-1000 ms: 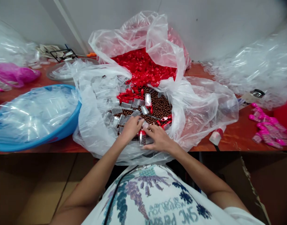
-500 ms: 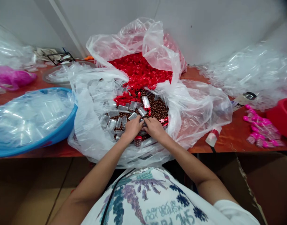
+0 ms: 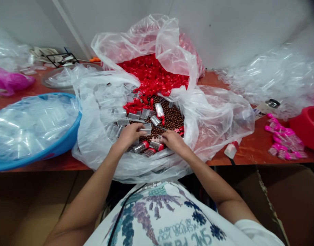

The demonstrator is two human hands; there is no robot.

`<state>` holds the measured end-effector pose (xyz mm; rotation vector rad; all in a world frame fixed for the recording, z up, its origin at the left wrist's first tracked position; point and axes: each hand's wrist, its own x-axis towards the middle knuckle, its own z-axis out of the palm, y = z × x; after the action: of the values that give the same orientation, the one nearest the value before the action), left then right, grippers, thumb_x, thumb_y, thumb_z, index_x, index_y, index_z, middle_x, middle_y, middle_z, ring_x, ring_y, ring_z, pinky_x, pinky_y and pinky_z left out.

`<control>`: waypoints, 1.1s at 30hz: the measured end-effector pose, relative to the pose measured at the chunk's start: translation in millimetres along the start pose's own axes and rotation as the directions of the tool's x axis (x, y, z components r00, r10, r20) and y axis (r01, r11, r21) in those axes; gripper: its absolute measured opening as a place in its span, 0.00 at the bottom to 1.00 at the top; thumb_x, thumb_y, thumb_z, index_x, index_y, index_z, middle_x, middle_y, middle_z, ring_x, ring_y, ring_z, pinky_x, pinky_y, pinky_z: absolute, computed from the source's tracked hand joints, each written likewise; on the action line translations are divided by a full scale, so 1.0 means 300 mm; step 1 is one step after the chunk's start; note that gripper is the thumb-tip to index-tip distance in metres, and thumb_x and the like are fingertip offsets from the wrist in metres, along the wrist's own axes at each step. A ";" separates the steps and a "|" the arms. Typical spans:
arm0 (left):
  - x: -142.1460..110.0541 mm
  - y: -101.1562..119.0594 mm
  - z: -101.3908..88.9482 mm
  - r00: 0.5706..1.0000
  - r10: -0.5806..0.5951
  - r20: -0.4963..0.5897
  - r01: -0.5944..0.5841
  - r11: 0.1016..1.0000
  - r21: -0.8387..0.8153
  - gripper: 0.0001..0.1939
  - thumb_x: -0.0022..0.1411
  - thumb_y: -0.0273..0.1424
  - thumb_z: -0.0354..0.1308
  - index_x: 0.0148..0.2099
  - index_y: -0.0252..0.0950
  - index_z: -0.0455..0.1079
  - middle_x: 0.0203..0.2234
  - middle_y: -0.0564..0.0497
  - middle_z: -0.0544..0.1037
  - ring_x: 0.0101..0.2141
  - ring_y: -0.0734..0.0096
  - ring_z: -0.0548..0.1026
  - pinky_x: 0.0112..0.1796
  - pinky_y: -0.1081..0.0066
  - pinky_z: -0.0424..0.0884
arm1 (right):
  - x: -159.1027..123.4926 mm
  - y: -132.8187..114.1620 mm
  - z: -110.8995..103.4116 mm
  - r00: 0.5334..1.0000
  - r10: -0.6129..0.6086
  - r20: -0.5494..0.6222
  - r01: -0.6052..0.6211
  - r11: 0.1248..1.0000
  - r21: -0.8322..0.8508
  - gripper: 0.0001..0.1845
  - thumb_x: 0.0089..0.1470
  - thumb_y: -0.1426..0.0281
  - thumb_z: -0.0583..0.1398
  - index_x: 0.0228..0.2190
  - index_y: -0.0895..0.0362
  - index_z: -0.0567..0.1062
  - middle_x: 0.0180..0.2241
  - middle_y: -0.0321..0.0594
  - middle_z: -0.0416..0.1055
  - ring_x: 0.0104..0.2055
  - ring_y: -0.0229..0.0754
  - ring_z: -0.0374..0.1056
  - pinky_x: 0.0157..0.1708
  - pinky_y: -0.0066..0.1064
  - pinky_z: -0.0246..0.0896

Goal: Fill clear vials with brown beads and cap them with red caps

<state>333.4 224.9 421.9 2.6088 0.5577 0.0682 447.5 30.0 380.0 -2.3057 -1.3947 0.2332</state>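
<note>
My left hand (image 3: 128, 137) pinches a small clear plastic container (image 3: 146, 128) over the open white plastic bag (image 3: 92, 126). To its right, my right hand (image 3: 173, 140) has its fingers closed; a thin dark strip shows by the fingertips, and what they hold I cannot make out. Just below the hands lie several filled containers with red caps (image 3: 157, 145). Brown beads (image 3: 173, 114) cover the bottom of the bag. Loose red caps (image 3: 133, 105) and more clear containers (image 3: 135, 116) rest on the beads.
Behind stands a bag full of red caps (image 3: 151, 73). A blue basin (image 3: 69, 136) of clear plastic pieces is at the left. At the right are pink-capped containers (image 3: 285, 140), a red basin (image 3: 304, 128) and a heap of clear plastic (image 3: 272, 75).
My hands have moved apart, the left one going left with a clear container. More red-capped containers now show in front of them.
</note>
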 end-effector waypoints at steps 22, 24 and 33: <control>0.121 0.195 0.239 0.958 -0.285 -0.030 0.180 0.679 -0.712 0.11 0.51 0.34 0.60 0.30 0.35 0.62 0.22 0.55 0.69 0.23 0.73 0.71 0.25 0.73 0.69 | -0.129 0.133 -0.077 0.944 0.060 -0.324 -0.020 0.992 0.127 0.13 0.59 0.74 0.52 0.41 0.56 0.75 0.37 0.44 0.70 0.41 0.43 0.65 0.43 0.35 0.62; 0.141 0.196 0.252 0.951 -0.304 -0.061 0.174 0.687 -0.705 0.11 0.51 0.34 0.60 0.30 0.35 0.62 0.23 0.55 0.70 0.24 0.73 0.71 0.26 0.72 0.70 | -0.136 0.139 -0.077 0.944 0.053 -0.325 0.000 0.987 0.161 0.13 0.59 0.74 0.52 0.42 0.56 0.74 0.38 0.44 0.70 0.41 0.43 0.65 0.44 0.35 0.62; 0.255 0.240 0.334 0.972 -0.217 -0.087 0.139 0.837 -0.529 0.13 0.49 0.36 0.64 0.34 0.35 0.69 0.24 0.52 0.75 0.25 0.71 0.72 0.29 0.71 0.68 | -0.158 0.145 -0.096 0.915 0.087 -0.394 0.054 0.942 0.332 0.14 0.59 0.75 0.51 0.42 0.55 0.74 0.39 0.43 0.70 0.44 0.43 0.65 0.46 0.37 0.62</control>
<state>444.8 153.7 362.0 2.0218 0.7186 0.3068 470.1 -36.7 382.5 -1.9416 -1.0339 -0.0071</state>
